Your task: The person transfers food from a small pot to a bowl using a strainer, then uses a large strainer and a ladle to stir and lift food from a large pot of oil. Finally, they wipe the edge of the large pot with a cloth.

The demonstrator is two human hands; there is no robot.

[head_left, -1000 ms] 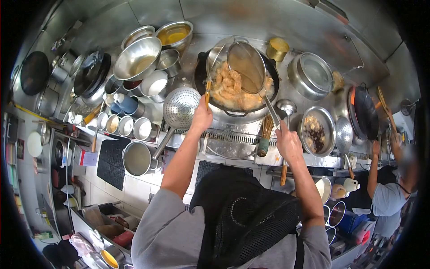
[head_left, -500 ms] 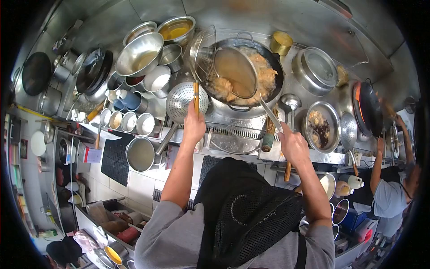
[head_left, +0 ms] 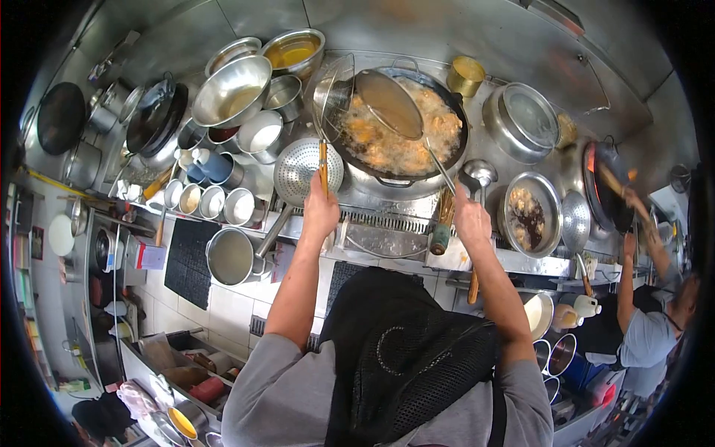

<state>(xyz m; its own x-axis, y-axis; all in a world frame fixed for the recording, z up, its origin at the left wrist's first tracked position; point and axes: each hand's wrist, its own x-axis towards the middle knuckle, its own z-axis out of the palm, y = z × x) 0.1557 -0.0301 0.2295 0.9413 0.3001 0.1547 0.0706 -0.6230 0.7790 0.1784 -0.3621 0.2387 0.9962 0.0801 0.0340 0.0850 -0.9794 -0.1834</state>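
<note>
My left hand (head_left: 321,212) is closed around the bamboo handle of a wire skimmer (head_left: 333,95), whose basket is at the left rim of a large black wok (head_left: 463,141). My right hand (head_left: 471,220) grips the metal handle of a round fine-mesh strainer (head_left: 389,106), tilted over the wok's far left part. Golden battered pieces (head_left: 443,124) fry in foaming oil, partly hidden behind the strainer. Left of the wok and near my left hand lies a perforated ladle (head_left: 307,170). A metal soup ladle (head_left: 480,173) rests to the right of the wok.
Steel bowls (head_left: 234,93) and small seasoning pots (head_left: 240,205) crowd the left counter. An oval bowl of dark sauce and food bits (head_left: 530,216) sits at right, near a lidded pot (head_left: 520,123). Farther right, a co-worker (head_left: 648,320) works at another wok (head_left: 607,186) with flames.
My right hand has moved forward and slightly left, carrying the mesh strainer up towards the wok's far side. More frying pieces show in the oil. My left hand has barely shifted.
</note>
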